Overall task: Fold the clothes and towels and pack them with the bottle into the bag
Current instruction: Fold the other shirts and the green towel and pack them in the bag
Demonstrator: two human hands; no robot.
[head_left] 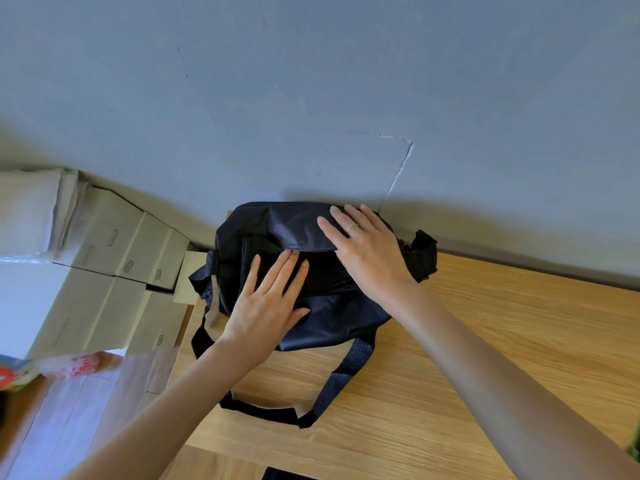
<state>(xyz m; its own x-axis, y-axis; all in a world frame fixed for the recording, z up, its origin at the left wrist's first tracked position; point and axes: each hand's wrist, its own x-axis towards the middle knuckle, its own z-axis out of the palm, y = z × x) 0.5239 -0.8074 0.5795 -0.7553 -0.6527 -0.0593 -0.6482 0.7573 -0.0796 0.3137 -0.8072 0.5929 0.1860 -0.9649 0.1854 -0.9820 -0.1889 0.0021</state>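
A dark navy bag [346, 306] lies on the wooden table [485, 341] against the grey wall, its strap handles trailing toward the table's front. My left hand [268, 303] lies flat with straight fingers on dark fabric in the bag's opening. My right hand [363, 247] rests flat on the bag's upper flap near the wall, a ring on one finger. No clothes, towels or bottle show outside the bag; what is inside is hidden.
Cardboard boxes [117, 258] are stacked on the floor left of the table, with folded white cloth [31, 209] on top at the far left. A green object [635, 452] peeks in at the right edge. The table's left edge lies close beside the bag.
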